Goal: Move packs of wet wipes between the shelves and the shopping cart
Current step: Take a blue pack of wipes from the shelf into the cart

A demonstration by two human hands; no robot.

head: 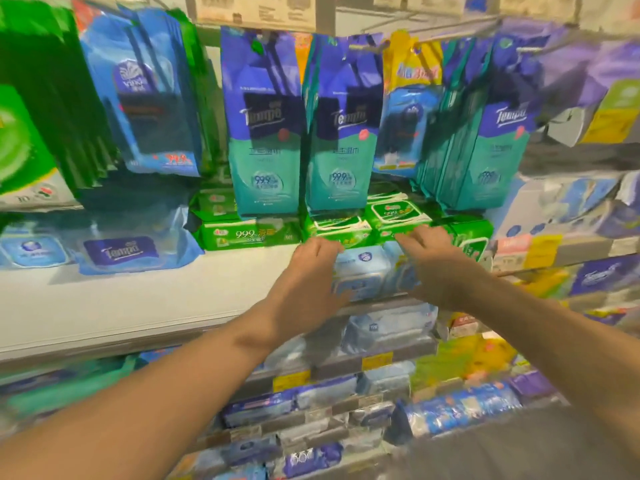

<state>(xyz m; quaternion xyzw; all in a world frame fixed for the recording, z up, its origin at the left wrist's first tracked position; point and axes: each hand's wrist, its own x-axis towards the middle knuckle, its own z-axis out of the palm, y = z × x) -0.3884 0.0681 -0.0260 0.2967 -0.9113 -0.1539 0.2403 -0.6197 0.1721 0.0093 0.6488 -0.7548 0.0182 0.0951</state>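
On the white shelf (104,306), a pale blue pack of wet wipes (367,271) is gripped from both sides at the front edge. It is clasped on its left by the left hand (311,275), fingers (325,249) curled over its top and thumb at its front. The right hand (440,268) is laid on its right side, fingers (412,242) spread. Just behind the pack, green wipe packs (398,220) are stacked. Above these, Tempo packs (266,133) are hung. No shopping cart is seen.
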